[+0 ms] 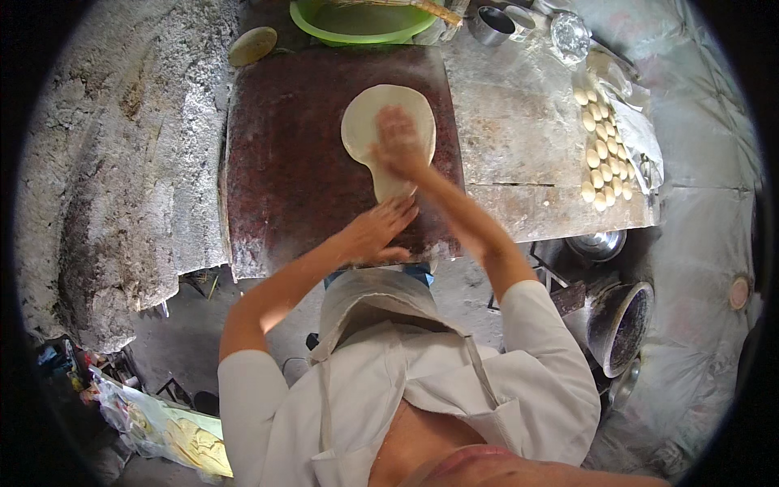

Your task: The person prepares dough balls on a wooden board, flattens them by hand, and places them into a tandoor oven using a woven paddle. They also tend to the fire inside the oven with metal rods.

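Observation:
A flat sheet of pale dough (359,125), wide and round at the far end and narrow at the near end, lies on a dark reddish-brown work board (292,152). Over its wide part is my right hand (398,140), palm down and blurred at the fingers. My left hand (380,228) is at the narrow near end, its fingertips touching or just over the dough edge and its thumb spread apart. Neither hand is closed around anything.
Behind the board stands a green basin (365,33), with a round pale object (254,46) to its left. Many small dough balls (602,146) lie on the floured table (517,122) at right, near metal cups (492,25). A rough floured surface (140,140) adjoins the board at left.

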`<state>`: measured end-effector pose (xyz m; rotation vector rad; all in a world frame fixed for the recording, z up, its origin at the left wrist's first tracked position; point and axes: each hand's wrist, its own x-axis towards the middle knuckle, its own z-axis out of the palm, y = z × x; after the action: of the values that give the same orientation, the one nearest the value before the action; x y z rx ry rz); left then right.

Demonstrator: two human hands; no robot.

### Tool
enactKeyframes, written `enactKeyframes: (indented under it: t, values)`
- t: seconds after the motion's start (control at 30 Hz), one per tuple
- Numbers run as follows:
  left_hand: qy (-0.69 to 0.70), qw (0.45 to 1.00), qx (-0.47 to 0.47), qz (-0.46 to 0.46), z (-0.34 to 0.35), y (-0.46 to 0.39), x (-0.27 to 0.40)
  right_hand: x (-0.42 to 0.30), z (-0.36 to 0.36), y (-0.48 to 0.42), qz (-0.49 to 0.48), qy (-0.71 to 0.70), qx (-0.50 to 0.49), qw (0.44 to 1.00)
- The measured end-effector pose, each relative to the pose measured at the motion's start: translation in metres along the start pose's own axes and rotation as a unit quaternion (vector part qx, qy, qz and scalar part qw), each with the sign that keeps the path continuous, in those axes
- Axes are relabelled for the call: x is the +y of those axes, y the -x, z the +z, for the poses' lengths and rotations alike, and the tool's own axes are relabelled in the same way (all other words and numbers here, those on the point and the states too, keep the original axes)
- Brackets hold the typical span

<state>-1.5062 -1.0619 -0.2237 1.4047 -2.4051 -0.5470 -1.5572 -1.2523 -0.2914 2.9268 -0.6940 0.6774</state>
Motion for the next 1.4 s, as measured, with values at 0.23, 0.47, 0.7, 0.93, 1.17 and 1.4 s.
enactKeyframes:
  t: [0.23, 0.47, 0.7, 0.93, 1.17, 1.4]
  values:
    - [0.073, 0.971, 0.093, -0.207, 0.009, 0.155, 0.046, -0.065, -0.057, 0.049, -0.057, -0.057, -0.102, 0.992]
    - [0.071, 0.893, 0.214, -0.390, -0.008, 0.161, 0.059, -0.019, 0.052, -0.034, 0.041, -0.052, -0.053, 0.996]
    - [-0.102, 0.956, 0.173, -0.213, -0.037, -0.002, -0.067, -0.108, -0.076, 0.050, -0.098, -0.199, -0.185, 0.957]
    - [-0.057, 0.994, 0.075, -0.058, 0.025, -0.056, -0.076, -0.080, -0.148, 0.106, -0.117, -0.321, -0.142, 0.929]
    - [0.003, 0.996, -0.049, -0.076, 0.011, 0.031, 0.020, 0.036, -0.013, -0.032, 0.057, -0.012, -0.110, 0.992]
    - [0.049, 0.970, 0.100, -0.217, -0.019, 0.045, 0.040, -0.054, -0.013, -0.028, -0.057, -0.130, -0.076, 0.987]
